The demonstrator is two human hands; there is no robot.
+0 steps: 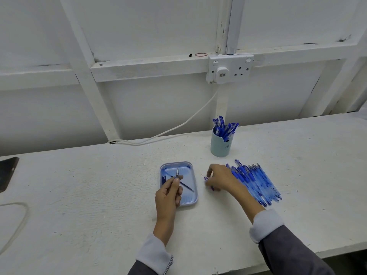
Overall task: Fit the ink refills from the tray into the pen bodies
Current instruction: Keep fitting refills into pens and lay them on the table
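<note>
Over tray (pixel 195 202), 9 o'clock: left hand (pixel 168 193) pinching refill (pixel 177 172). At 3 o'clock: right hand (pixel 220 179) gripping pen body (pixel 206 178). Pickup stage; alignment probably next.

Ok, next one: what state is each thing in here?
tray: flat on the table, a loose refill lying in it.
left hand: pinches a refill, tip up, over the tray.
right hand: fingers curled on a blue piece, blurred.
pen pile: lying flat on the table.
cup: upright, pens standing in it.
</note>
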